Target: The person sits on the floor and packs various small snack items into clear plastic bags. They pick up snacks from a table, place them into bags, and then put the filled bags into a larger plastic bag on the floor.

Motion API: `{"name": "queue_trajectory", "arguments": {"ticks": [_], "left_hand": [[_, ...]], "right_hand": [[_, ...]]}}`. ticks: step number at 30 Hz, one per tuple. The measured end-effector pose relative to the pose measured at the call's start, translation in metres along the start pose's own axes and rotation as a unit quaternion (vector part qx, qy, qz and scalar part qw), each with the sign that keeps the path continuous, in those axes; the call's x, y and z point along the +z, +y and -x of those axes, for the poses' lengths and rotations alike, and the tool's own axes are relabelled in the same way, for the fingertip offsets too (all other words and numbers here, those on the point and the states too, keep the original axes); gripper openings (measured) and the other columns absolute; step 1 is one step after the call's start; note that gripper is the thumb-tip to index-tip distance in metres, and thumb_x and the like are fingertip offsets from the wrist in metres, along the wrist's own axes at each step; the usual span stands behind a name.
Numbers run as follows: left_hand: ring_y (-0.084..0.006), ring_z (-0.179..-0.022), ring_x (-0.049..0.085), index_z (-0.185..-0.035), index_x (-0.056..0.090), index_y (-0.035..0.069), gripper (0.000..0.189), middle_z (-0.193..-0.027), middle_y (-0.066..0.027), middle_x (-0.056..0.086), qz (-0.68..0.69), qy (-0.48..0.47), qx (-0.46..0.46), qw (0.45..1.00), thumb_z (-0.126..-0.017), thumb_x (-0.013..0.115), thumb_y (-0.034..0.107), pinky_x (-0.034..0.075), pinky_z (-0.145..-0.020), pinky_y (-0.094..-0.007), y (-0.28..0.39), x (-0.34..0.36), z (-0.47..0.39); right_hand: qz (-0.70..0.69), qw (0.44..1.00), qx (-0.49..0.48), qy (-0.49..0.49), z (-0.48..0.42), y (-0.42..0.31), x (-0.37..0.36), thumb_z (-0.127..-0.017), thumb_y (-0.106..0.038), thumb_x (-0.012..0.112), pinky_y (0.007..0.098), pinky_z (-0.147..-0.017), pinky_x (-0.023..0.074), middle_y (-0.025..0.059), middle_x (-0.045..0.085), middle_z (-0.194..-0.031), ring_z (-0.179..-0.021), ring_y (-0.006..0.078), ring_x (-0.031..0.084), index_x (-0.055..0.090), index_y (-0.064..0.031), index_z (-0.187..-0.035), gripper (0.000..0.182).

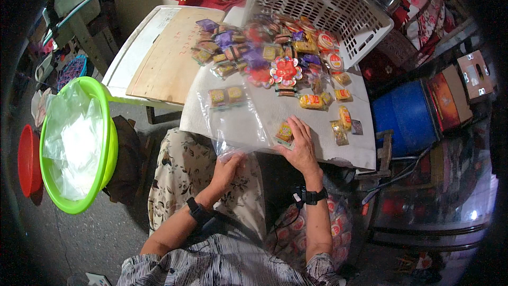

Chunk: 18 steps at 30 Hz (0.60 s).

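A clear plastic bag lies over the near edge of the pale table. My left hand holds its near end. Two small wrapped snacks sit side by side at the bag's far end. To the right of the bag, my right hand has its fingers and thumb about one wrapped snack near the table edge. A heap of wrapped snacks, in purple, yellow and orange wrappers, spreads beyond the bag. Flower-shaped red cards rest at the heap's near side.
A white perforated basket lies tipped behind the heap. Several loose snacks are at the table's right. A wooden board lies on the left. A green basin holds clear bags. A blue barrel stands at the right.
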<state>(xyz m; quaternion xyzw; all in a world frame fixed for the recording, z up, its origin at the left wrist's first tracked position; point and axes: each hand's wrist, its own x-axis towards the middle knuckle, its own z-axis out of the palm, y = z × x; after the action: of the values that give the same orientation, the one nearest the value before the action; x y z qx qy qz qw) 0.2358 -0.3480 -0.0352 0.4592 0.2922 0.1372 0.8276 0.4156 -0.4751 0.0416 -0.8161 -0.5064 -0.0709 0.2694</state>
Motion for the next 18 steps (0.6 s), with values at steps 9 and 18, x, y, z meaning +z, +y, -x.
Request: {"name": "queue_trajectory", "arguments": {"ticks": [9, 18], "left_hand": [[-0.0046, -0.053, 0.043, -0.087, 0.063, 0.004, 0.025, -0.067, 0.002, 0.055, 0.005, -0.005, -0.022, 1.0, -0.092, 0.053, 0.027, 0.032, -0.046, -0.0199, -0.008, -0.004, -0.004], [-0.0046, -0.053, 0.044, -0.085, 0.062, 0.004, 0.024, -0.066, 0.0026, 0.054, 0.01, -0.012, -0.001, 1.0, -0.091, 0.052, 0.025, 0.033, -0.046, -0.0192, -0.002, -0.002, -0.001]], "right_hand": [[-0.043, 0.999, 0.021, -0.003, 0.003, 0.008, 0.008, -0.07, -0.011, 0.072, 0.0386, -0.08, 0.0473, 0.016, 0.061, -0.101, -0.092, 0.0301, 0.058, 0.054, 0.0, -0.112, 0.046], [-0.193, 0.952, 0.199, 0.133, -0.008, 0.004, -0.002, -0.08, -0.009, 0.065, 0.0312, -0.064, 0.0496, 0.011, 0.062, -0.083, -0.068, 0.0183, 0.059, 0.052, 0.0004, -0.115, 0.038]]}}
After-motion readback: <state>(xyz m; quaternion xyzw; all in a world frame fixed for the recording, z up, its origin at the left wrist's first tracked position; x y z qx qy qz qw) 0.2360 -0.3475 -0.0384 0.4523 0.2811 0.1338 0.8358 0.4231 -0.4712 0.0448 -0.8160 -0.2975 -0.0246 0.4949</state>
